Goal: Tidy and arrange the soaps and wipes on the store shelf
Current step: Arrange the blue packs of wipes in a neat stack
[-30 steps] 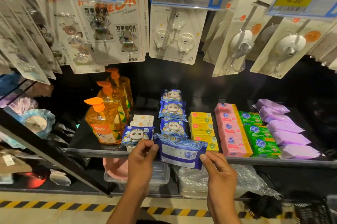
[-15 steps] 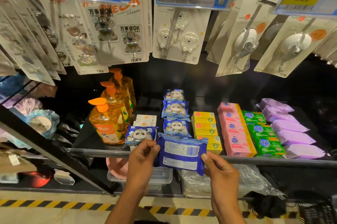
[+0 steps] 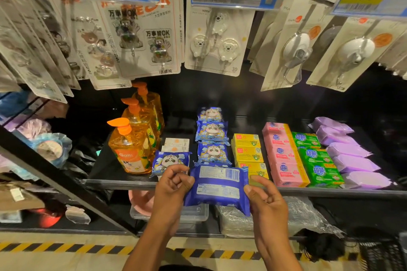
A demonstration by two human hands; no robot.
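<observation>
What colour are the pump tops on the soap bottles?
Orange pump tops, head view.

The left forearm and right forearm, both bare, rise from the bottom edge either side of centre and lean toward each other. The left hand, a little below mid-frame, has its fingers curled and pinches the left edge of a pack. The right hand, slightly lower and right of centre, pinches the pack's right edge, thumb on the near face and the other fingers loosely curled.
</observation>
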